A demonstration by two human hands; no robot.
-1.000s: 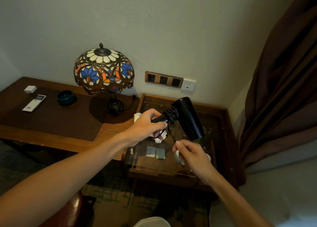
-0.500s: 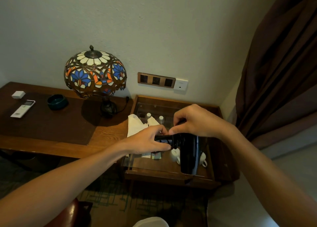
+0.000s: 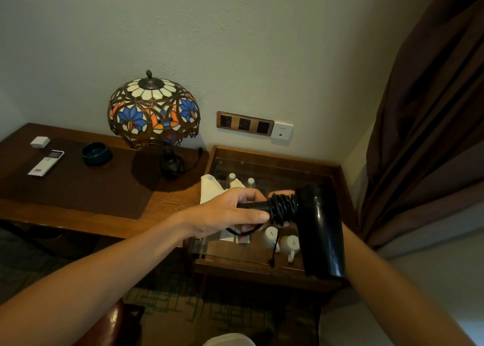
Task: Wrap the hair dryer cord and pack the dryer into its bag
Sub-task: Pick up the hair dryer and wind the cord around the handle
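1. Far left on the wooden desk [image 3: 78,212], a small white box [image 3: 39,142] sits near the wall, with a white remote control [image 3: 46,162] just in front of it and a dark green bowl [image 3: 97,153] to their right.
2. Next comes a stained-glass lamp [image 3: 154,115], blue and orange flowers on its shade, standing near the desk's right end with its cable trailing beside the base.
3. The left hand [image 3: 225,214] reaches in from the lower left, fingers clenched around the handle of the black hair dryer [image 3: 318,228], thumb laid along the front of the grip.
4. The cord [image 3: 282,209] is wound in tight coils round the handle where it meets the body; a loose loop droops under the left hand, and a short end with the plug hangs down below the coils.
5. The dryer is held in the air over the glass-topped side table [image 3: 337,188], its barrel pointing down and toward the viewer.
6. A white cloth bag [image 3: 210,190] lies at the table's left edge, behind the left hand.
7. Under the glass are two small bottles [image 3: 251,182] at the back and two white cups [image 3: 289,243] toward the front.
8. The right forearm [image 3: 392,288] comes up from the lower right and passes behind the dryer's barrel; the hand itself is almost wholly hidden, so I cannot tell how its fingers stand.
9. On the wall are a brown switch panel [image 3: 245,123] and a white socket [image 3: 282,131]; a brown curtain [image 3: 429,125] hangs at far right.
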